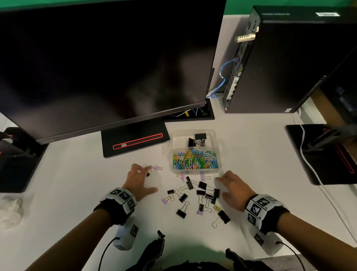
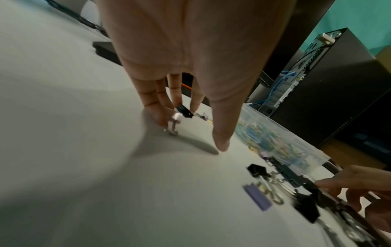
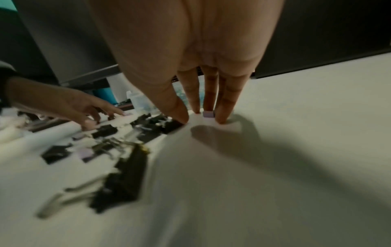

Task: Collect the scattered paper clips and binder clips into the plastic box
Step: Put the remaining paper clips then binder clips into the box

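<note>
Head view: white desk (image 1: 69, 177). The plastic box (image 1: 194, 152) sits in front of the monitor (image 1: 102, 62), right of its stand base (image 1: 135, 140). Inside the box, coloured paper clips (image 1: 194, 159) fill the near half and black binder clips (image 1: 197, 139) lie in the far half. Scattered binder clips (image 1: 197, 195), black and lilac, lie on the desk just in front of the box, between the two hands. Left hand (image 1: 139, 181), fingers spread, reaches a lilac clip (image 1: 157, 168) just left of the box. Right hand (image 1: 234, 187), fingers spread and flat, sits at the right edge of the scatter. Bare desk lies left of the left hand; the computer tower (image 1: 296, 60) stands well behind the right.

Left wrist view: shows what the head view hides. The fingertips (image 2: 160, 117) touch a small black clip (image 2: 185, 111) and a pale one (image 2: 176, 117); thumb (image 2: 221, 140) apart, tip near the desk. Nothing pinched, as far as the blur allows. The box wall (image 2: 275, 137) runs just to the right.

Right wrist view: straight fingers (image 3: 224, 113) stand on the desk with a lilac clip (image 3: 208, 114) between two of them; the thumb (image 3: 180, 115) touches the black clips (image 3: 156, 124). Open desk to the right.
</note>
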Tool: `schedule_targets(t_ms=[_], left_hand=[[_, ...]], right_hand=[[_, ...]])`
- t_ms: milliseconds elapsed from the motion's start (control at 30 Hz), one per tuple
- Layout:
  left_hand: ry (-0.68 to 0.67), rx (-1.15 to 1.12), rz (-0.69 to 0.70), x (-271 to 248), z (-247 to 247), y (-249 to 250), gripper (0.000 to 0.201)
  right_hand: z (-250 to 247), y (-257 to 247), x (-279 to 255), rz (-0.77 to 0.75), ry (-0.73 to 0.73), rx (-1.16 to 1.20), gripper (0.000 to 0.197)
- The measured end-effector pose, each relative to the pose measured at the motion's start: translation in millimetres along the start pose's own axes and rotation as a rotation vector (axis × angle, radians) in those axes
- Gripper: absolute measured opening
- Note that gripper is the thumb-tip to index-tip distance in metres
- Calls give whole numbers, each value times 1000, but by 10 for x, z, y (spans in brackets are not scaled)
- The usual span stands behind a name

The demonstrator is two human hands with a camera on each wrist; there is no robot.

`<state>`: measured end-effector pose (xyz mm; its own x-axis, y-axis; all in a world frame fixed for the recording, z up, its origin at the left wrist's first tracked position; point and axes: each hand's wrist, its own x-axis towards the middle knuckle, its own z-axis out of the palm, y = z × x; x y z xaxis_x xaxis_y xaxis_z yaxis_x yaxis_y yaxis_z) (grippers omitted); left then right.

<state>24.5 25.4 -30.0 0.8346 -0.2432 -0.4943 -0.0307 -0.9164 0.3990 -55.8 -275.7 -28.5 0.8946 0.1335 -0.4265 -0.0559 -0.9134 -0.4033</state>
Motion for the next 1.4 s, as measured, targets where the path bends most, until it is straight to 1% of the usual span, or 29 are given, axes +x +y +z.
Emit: schedule_targets(t_ms=[100, 167, 233, 300, 367, 400, 500, 600, 700, 800, 867, 933, 1033, 1133, 1300, 1400], left_hand=[[-133, -53, 131, -8, 29, 109, 67], [-206, -65, 203, -32, 24, 140, 66], [-193, -55, 217, -64, -14, 126, 79], [-154, 21, 183, -110, -47, 90, 101], [-181, 132, 145, -163, -19, 78, 119], [-209, 174, 146, -193, 21, 99, 125], [-260, 211, 210, -251, 204, 239, 130], [-226, 196, 256, -260, 386, 448, 123], [-171, 119, 265, -225, 508, 617, 120], [-127, 64, 257, -195, 562, 714, 117], [-97, 32, 241, -197, 583, 741, 111], [-80, 21, 235, -199, 610, 741, 99], [-67, 101, 236, -201, 628, 747, 80], [-72, 195, 239, -189, 624, 767, 72], [-89, 310, 258, -167, 565, 747, 55], [-99, 349, 248, -180, 492, 748, 46]], right_hand=[[9, -58, -65, -52, -92, 74, 51], [-15, -29, -115, -71, -119, 80, 59], [-49, 45, -175, -46, -142, 108, 78], [-64, 100, -228, -6, -165, 120, 100], [-41, 87, -266, 10, -184, 93, 114], [-21, 53, -266, 2, -188, 74, 118], [60, -86, -167, -33, -172, 97, 121], [139, -215, -13, -61, -134, 166, 121], [210, -346, 120, -87, -118, 222, 117], [263, -450, 199, -95, -96, 261, 110], [281, -494, 223, -87, -80, 261, 103], [290, -527, 237, -82, -68, 258, 94], [289, -563, 252, -84, -69, 221, 77], [283, -577, 260, -71, -84, 161, 69], [244, -598, 263, -44, -79, 51, 49], [222, -584, 271, -42, -90, 32, 33]])
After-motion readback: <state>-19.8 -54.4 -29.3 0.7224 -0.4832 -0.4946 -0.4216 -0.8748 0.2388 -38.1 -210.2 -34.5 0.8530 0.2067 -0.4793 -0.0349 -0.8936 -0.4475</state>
